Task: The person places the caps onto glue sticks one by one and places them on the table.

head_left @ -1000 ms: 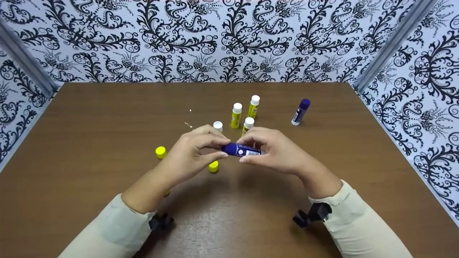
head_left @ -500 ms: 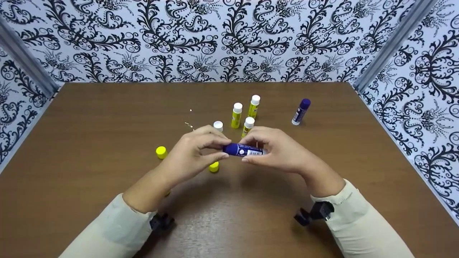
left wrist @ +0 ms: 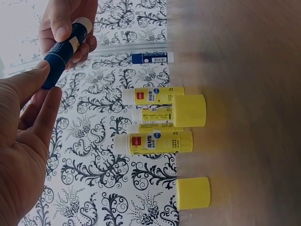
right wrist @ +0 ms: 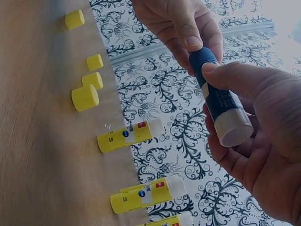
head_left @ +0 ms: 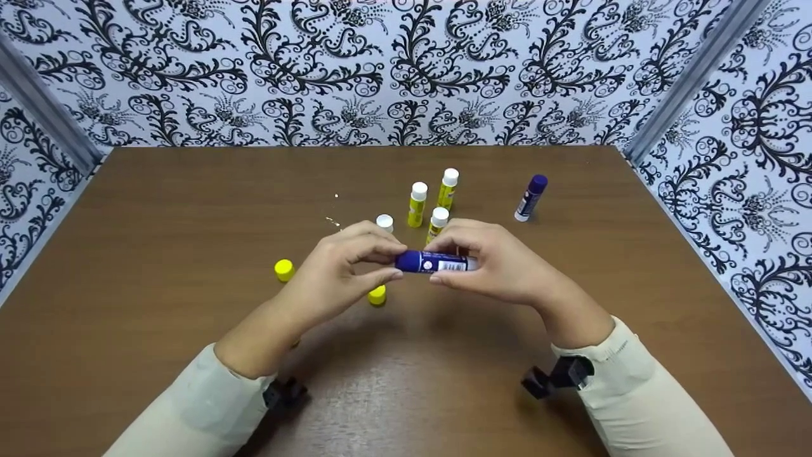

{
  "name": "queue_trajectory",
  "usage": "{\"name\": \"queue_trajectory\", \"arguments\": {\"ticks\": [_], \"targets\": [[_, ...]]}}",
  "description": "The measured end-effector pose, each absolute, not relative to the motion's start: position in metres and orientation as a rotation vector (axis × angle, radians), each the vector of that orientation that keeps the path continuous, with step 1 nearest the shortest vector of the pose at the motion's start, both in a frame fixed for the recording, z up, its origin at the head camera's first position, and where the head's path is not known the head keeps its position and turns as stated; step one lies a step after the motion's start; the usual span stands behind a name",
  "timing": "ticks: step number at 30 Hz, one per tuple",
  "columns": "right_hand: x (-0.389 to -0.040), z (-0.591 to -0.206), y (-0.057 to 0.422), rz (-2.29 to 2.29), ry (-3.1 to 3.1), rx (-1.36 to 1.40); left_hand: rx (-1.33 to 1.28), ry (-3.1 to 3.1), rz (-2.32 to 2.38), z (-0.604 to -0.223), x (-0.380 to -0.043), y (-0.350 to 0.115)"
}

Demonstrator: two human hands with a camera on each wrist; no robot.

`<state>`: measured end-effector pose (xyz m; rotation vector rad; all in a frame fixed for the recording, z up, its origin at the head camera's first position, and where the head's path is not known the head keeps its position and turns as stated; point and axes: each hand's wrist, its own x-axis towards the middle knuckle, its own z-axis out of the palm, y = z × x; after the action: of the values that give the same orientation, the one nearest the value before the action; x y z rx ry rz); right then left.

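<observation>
A dark blue glue stick (head_left: 444, 263) is held off the table, lying almost level between both hands. My left hand (head_left: 336, 270) pinches its blue cap (left wrist: 57, 66) between thumb and fingers. At the other end, my right hand (head_left: 501, 263) grips the labelled barrel, with the thumb along it near the white base (right wrist: 233, 127). The cap sits against the barrel; no glue shows. Behind the hands stand several yellow glue sticks (head_left: 416, 206) with white ends up. One of them (head_left: 384, 223) is mostly hidden by the left hand.
Another blue glue stick (head_left: 530, 200) stands at the back right. Yellow caps (head_left: 284, 270) lie around the left hand, several showing in the right wrist view. Small pale crumbs (head_left: 333, 221) dot the brown table (head_left: 190, 209). Patterned walls (head_left: 380, 76) border its back and sides.
My right hand has shifted slightly right and up, and the held glue stick has swung closer to level, showing more of its white base. The left hand barely moves.
</observation>
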<state>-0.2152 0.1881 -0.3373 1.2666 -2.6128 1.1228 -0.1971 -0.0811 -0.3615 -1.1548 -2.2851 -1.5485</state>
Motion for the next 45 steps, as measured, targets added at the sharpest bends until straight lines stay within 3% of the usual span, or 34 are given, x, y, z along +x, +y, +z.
{"name": "queue_trajectory", "arguments": {"ticks": [29, 45], "targets": [[-0.218, -0.325, 0.203, 1.139, -2.513, 1.15, -0.993, -2.361, -1.481, -0.374, -0.196, -0.13], [-0.226, -0.321, 0.218, 1.191, -2.422, 0.877, -0.876, -2.494, -1.425, -0.374, -0.197, -0.148]]}}
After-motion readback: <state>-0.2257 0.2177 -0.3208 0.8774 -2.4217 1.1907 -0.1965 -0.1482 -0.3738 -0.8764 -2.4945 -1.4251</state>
